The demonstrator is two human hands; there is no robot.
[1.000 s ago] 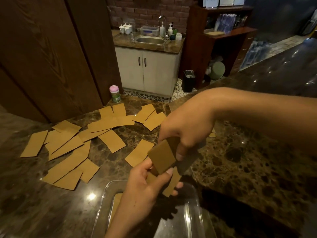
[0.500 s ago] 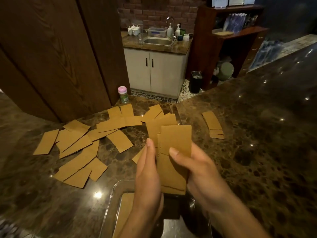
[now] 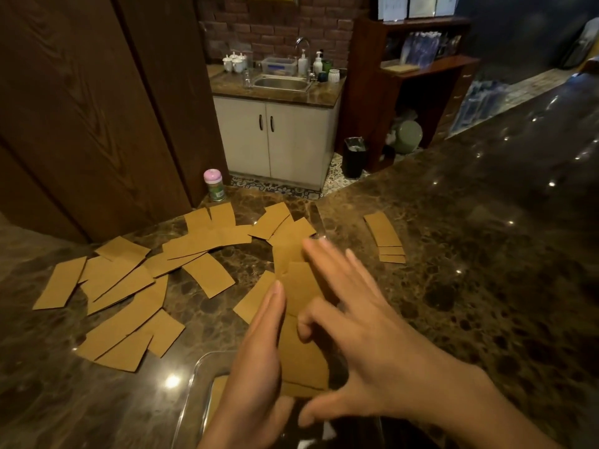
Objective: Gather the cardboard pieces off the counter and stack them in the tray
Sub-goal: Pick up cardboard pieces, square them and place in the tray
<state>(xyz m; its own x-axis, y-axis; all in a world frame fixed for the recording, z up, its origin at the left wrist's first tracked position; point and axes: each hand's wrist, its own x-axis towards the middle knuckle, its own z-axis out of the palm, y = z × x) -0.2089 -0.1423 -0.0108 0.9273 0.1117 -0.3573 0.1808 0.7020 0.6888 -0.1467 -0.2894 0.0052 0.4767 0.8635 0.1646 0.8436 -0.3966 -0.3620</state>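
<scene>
My left hand (image 3: 259, 361) holds a small stack of tan cardboard pieces (image 3: 301, 348) upright above the clear tray (image 3: 197, 377) at the bottom centre. My right hand (image 3: 359, 335) is just right of the stack with fingers spread, its thumb under the lower edge and an index finger touching the face. One cardboard piece (image 3: 217, 393) lies inside the tray. Several loose cardboard pieces (image 3: 129, 293) are scattered over the dark marble counter to the left and centre. A small overlapped pile of pieces (image 3: 385, 236) lies to the right.
A small jar with a pink lid (image 3: 214, 186) stands at the counter's far edge by the wooden panel (image 3: 81, 124). Beyond the counter are a sink cabinet (image 3: 275, 137), a black bin (image 3: 355, 157) and wooden shelves (image 3: 421, 76).
My right hand has let go of the stack and opened, fingers spreading to the right. The left hand keeps the stack, now a little lower toward the tray.
</scene>
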